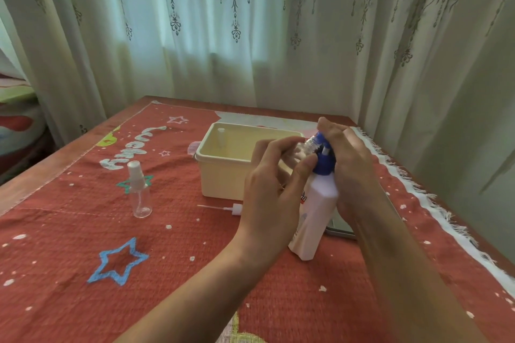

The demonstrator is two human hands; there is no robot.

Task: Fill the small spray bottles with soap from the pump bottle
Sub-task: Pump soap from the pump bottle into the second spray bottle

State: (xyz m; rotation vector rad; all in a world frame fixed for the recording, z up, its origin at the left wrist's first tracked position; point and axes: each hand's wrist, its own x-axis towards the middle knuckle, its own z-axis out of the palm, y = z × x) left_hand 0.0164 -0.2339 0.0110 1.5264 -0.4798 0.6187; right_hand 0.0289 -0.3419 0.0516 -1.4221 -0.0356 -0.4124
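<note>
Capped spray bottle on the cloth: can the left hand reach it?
Probably not: the left hand grips a small bottle at the pump bottle; the way to the capped bottle looks free.

Dim, backlit curtains (211, 22) — bowed edges

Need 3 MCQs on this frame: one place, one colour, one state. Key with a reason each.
1. Where is the loose spray head?
A) on the cloth, in front of the tub
B) inside the tub
C) screwed on a bottle

2. Pump head colour?
A) green
B) blue
C) white

3. The bottle in the left hand is:
A) capped
B) uncapped, neck up by the spout
C) lying flat

Key:
1 A: it lies on the cloth by the tub's front wall.
2 B: blue shows under the right hand.
3 B: its bare threaded neck sits by the spout.
</note>
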